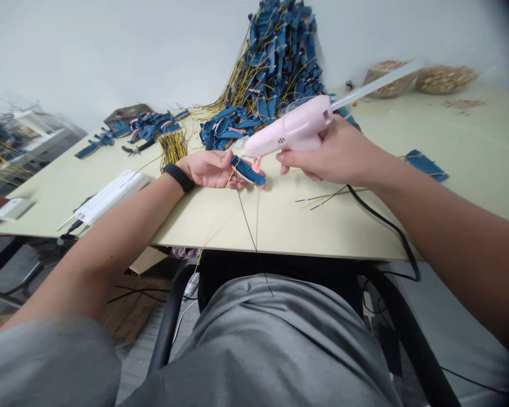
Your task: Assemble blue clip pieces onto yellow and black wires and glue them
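My right hand (322, 150) is wrapped round a pale pink hot glue gun (290, 129), with a long clear glue stick (371, 86) jutting from its back. The gun's nozzle points left, close over my left hand (214, 169). Palm up, my left hand holds a small blue piece (248, 170) between thumb and fingers. From that piece a yellow wire and a black wire hang down past the table's front edge. Whether the nozzle touches the piece I cannot tell.
A tall heap of blue pieces with yellow wires (280, 56) leans against the wall. Several more lie left, near pliers (139, 148) and a white box (110, 198). Bags of small tan bits (445, 78) stand back right. The gun's black cord (382, 223) drops off the front edge.
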Tool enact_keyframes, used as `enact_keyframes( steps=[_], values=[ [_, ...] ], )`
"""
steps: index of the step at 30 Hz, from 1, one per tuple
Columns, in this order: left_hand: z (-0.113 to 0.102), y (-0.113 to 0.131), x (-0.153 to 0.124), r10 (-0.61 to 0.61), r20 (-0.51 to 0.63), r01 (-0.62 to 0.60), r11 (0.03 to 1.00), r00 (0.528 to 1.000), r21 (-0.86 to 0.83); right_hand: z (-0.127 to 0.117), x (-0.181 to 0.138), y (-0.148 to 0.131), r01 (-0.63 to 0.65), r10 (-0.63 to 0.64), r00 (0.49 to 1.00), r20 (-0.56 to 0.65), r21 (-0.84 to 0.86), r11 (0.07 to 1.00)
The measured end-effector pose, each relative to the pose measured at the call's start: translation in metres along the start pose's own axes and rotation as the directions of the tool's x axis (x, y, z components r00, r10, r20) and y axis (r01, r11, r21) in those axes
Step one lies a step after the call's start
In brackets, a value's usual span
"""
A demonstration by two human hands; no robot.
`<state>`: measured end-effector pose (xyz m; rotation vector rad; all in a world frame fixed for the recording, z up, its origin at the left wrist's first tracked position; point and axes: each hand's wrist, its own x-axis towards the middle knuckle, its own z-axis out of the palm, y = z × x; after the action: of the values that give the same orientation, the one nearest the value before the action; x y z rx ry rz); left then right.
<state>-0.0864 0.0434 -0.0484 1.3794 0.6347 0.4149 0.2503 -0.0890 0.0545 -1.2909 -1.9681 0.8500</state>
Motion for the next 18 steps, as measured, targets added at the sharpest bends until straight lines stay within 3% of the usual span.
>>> enact_keyframes(
  steps=[6,16,18],
  values=[
    [0.003,0.001,-0.003,0.071,0.053,-0.071,0.997,0.996,-0.017,-0.004,0.000,0.011,-0.016,0.016,1.000,0.014,0.026,1.000],
    [-0.001,0.005,0.001,0.054,0.206,-0.062,0.997,0.977,0.036,-0.008,-0.001,0.016,-0.030,0.031,0.999,0.010,-0.019,0.999],
    [-0.001,0.004,0.000,0.049,0.180,-0.060,0.997,0.982,0.055,-0.007,-0.001,0.015,-0.035,0.035,0.999,-0.001,-0.013,0.999]
  ],
)
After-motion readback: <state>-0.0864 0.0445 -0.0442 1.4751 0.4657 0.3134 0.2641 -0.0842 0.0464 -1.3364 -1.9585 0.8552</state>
